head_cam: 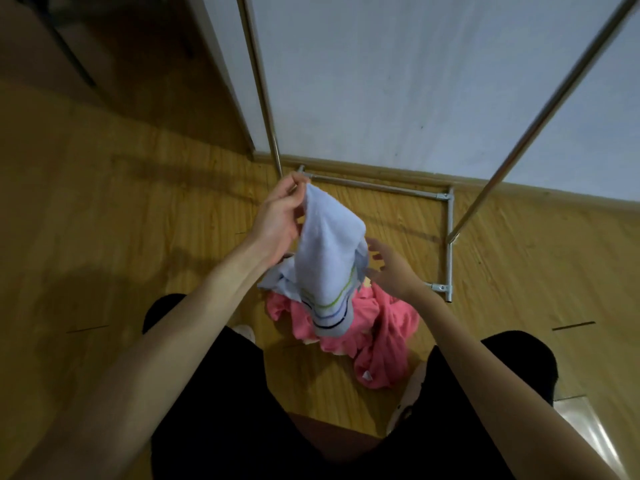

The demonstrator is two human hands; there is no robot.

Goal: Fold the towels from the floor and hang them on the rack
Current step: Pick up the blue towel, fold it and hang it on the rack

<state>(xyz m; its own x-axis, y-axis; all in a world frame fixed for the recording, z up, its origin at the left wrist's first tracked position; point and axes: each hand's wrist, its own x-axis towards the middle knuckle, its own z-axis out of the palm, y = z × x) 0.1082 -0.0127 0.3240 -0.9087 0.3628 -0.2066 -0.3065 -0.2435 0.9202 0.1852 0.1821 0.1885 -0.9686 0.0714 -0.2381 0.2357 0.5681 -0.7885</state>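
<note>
Blue towel hangs from left hand, fingers pinching its top corner, above pink towel heaped on wood floor. Right hand beside blue towel's lower edge, fingers spread loose, contact unclear. Metal rack stands behind, bars bare.

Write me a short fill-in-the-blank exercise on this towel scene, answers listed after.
1. The left hand pinches the top of the light ____ towel.
2. The towel heaped on the floor is ____.
3. The right hand is ____, fingers spread beside the hanging towel.
4. No towel hangs on the metal ____ yet.

Answers: blue; pink; open; rack
</note>
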